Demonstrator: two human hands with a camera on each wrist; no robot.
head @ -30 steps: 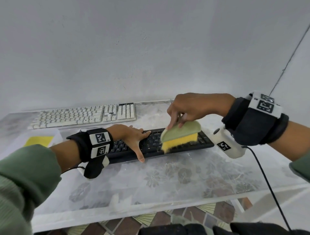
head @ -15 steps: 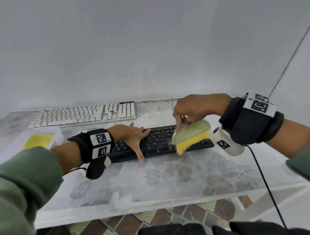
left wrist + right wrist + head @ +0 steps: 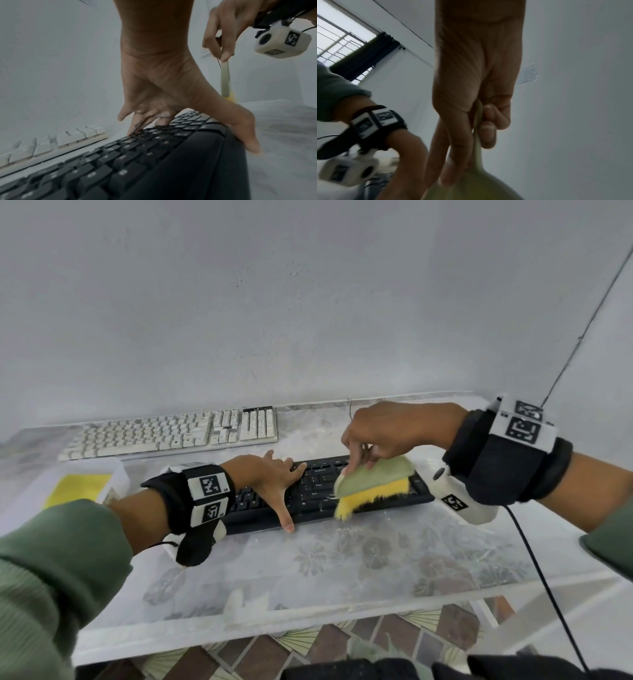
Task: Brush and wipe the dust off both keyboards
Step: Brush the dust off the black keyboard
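A black keyboard [image 3: 318,494] lies across the middle of the glass table [image 3: 342,570]. My left hand [image 3: 270,474] rests flat on its left half, fingers spread over the keys and the thumb down its front edge; the left wrist view shows this left hand [image 3: 154,108] on the black keyboard [image 3: 154,155]. My right hand [image 3: 383,433] pinches a green brush [image 3: 373,477] with yellow bristles, which touch the keyboard's right part. In the right wrist view the right hand [image 3: 471,121] grips the green brush [image 3: 477,155]. A white keyboard [image 3: 171,433] lies further back on the left.
A white tray holding a yellow cloth [image 3: 77,486] sits at the left beside the black keyboard. The grey wall stands close behind the table. White dust [image 3: 349,530] lies on the glass in front of the black keyboard. A black cable [image 3: 541,577] hangs from my right wrist.
My right hand has swept the brush to the right over the black keyboard and tilted its bristles toward the front edge. The left hand has stayed in place.
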